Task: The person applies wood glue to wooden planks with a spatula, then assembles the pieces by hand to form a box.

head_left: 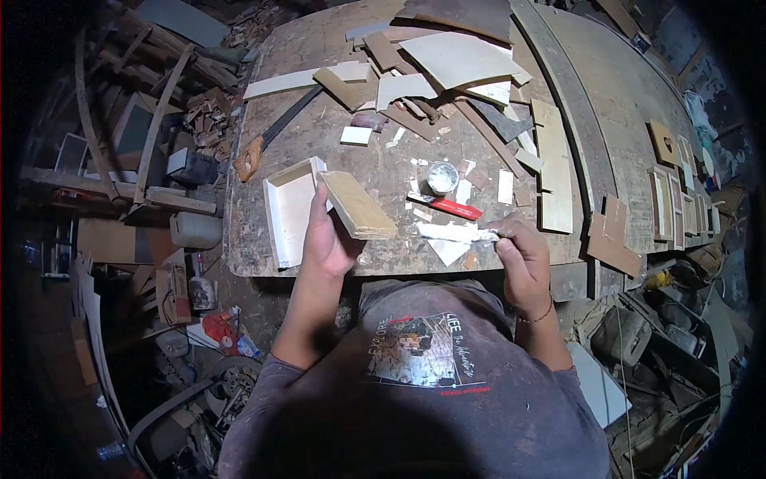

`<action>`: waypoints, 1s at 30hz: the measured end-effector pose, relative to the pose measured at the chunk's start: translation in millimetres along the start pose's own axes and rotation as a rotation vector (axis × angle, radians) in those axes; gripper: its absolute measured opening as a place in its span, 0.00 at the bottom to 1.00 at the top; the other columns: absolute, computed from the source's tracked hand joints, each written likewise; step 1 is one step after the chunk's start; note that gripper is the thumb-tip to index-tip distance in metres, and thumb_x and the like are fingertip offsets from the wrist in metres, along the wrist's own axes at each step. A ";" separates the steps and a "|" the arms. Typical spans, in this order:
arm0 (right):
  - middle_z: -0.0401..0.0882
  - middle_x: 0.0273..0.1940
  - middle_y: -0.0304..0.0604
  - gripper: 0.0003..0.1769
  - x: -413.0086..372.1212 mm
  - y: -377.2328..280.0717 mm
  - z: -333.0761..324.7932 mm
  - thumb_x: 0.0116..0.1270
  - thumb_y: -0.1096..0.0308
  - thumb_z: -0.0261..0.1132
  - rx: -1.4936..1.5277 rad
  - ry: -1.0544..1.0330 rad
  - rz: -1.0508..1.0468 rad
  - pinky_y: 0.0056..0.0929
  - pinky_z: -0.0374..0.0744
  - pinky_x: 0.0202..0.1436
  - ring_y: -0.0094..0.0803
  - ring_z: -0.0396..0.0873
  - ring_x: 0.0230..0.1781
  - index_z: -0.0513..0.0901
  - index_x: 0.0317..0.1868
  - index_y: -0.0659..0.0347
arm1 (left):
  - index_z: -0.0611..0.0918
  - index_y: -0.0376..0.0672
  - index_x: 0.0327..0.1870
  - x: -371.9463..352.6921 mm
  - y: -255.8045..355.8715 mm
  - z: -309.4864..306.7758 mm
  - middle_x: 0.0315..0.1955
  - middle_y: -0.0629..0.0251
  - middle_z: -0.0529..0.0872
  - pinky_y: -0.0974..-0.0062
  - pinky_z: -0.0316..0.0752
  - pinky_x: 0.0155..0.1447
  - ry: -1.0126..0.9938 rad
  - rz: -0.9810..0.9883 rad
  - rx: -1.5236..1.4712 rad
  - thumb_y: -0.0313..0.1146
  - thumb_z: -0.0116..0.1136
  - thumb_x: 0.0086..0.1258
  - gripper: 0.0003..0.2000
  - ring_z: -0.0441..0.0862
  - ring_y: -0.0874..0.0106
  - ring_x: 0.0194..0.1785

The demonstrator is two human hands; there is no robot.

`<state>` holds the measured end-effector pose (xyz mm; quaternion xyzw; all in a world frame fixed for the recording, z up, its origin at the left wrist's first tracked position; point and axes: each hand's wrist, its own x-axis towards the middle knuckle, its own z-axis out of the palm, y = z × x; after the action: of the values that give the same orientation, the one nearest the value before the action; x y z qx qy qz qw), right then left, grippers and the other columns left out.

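My left hand point(325, 241) is closed on a small wooden panel point(357, 204), holding it tilted above the front of the workbench. Just behind that panel lies a shallow open wooden tray point(289, 219) with a pale inside. Between the fingers of my right hand point(523, 257) is a thin stick point(455, 233) thickly coated in white paste. A white offcut point(449, 252) lies beneath the stick. Nearby are a round tin of white paste point(441, 178) and a red utility knife point(444, 206).
A handsaw point(271, 137) rests at the left of the workbench point(383, 260). Plywood offcuts point(456, 60) pile up at the back. A notched board point(552, 168) and small wooden frames point(664, 203) lie to the right. Scrap crowds the floor on both sides.
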<state>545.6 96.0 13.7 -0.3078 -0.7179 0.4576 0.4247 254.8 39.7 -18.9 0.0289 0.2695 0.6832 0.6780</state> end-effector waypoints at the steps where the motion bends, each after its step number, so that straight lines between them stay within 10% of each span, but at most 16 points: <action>1: 0.77 0.33 0.48 0.10 0.2 -1.1 0.2 0.63 0.75 0.56 -0.060 -0.020 -0.036 0.28 0.72 0.40 0.36 0.76 0.33 0.81 0.41 0.69 | 0.74 0.45 0.57 0.4 -2.0 -1.0 0.47 0.62 0.82 0.58 0.75 0.59 0.016 -0.006 -0.006 0.54 0.57 0.69 0.24 0.80 0.64 0.52; 15: 0.75 0.31 0.47 0.17 1.2 -0.1 14.2 0.54 0.84 0.61 -0.199 -0.042 -0.267 0.30 0.73 0.34 0.38 0.75 0.30 0.83 0.46 0.65 | 0.75 0.44 0.55 -12.6 -34.4 21.0 0.48 0.61 0.82 0.60 0.75 0.61 0.189 -0.054 0.104 0.57 0.60 0.66 0.28 0.80 0.63 0.53; 30: 0.76 0.30 0.52 0.09 -31.1 -26.3 25.0 0.69 0.72 0.56 0.072 -0.349 0.188 0.36 0.73 0.37 0.43 0.76 0.30 0.78 0.41 0.71 | 0.72 0.45 0.61 -49.1 -32.8 -1.7 0.52 0.60 0.81 0.57 0.74 0.61 0.040 0.095 -0.017 0.56 0.52 0.71 0.27 0.79 0.62 0.55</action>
<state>535.9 50.0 22.1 -0.2743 -0.7319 0.5670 0.2599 287.9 -9.2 -17.7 0.0222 0.2756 0.7174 0.6394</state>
